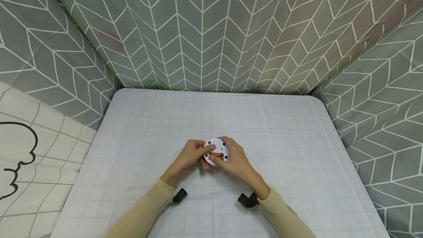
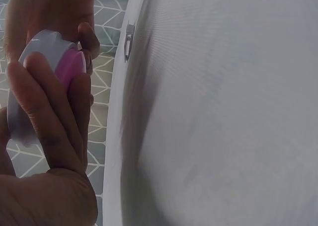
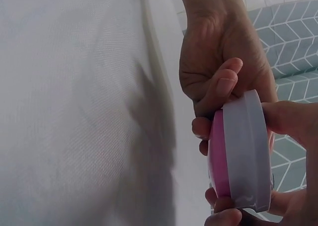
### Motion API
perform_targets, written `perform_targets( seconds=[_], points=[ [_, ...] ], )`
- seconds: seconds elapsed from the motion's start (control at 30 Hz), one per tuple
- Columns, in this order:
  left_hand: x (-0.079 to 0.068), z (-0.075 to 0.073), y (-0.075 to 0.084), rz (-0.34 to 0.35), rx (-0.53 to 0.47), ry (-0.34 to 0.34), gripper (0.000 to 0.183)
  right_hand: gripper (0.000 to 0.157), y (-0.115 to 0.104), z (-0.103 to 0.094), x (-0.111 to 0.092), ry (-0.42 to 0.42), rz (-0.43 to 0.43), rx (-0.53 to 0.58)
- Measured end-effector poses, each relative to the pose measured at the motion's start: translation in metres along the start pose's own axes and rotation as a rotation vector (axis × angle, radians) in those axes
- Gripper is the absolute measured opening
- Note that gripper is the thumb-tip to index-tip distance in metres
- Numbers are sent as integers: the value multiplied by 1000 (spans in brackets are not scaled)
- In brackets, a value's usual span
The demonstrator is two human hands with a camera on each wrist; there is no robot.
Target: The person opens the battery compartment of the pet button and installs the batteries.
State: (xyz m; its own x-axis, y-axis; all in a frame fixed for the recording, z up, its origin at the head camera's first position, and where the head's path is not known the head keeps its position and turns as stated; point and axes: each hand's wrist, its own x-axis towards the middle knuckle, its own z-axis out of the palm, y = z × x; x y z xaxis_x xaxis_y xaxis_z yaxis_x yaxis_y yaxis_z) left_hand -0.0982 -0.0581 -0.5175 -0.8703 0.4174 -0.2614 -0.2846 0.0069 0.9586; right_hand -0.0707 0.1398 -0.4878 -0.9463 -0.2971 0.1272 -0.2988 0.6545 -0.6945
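White disc (image 1: 220,147), between left grip (image 1: 191,154), right grip (image 1: 236,159)

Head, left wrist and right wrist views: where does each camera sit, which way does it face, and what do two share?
Head: worn on the head, facing forward and down over the table; left hand, right hand and both sleeves show.
Left wrist: on that wrist, facing the round device from the side; both hands show.
Right wrist: on that wrist, facing the device from the side; both hands show.
Both wrist views share the device's pink side.
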Motion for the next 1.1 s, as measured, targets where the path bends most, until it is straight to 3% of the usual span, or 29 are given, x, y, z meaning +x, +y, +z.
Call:
perform_targets(
  seconds=[0.67, 1.1],
  points=[
    [1, -1, -5, -6, -13, -27, 44, 52, 11, -10, -3, -7, -41, 21],
    [1, -1, 0, -53, -1, 0, 48, 30, 29, -28, -10, 31, 37, 73]
  ],
)
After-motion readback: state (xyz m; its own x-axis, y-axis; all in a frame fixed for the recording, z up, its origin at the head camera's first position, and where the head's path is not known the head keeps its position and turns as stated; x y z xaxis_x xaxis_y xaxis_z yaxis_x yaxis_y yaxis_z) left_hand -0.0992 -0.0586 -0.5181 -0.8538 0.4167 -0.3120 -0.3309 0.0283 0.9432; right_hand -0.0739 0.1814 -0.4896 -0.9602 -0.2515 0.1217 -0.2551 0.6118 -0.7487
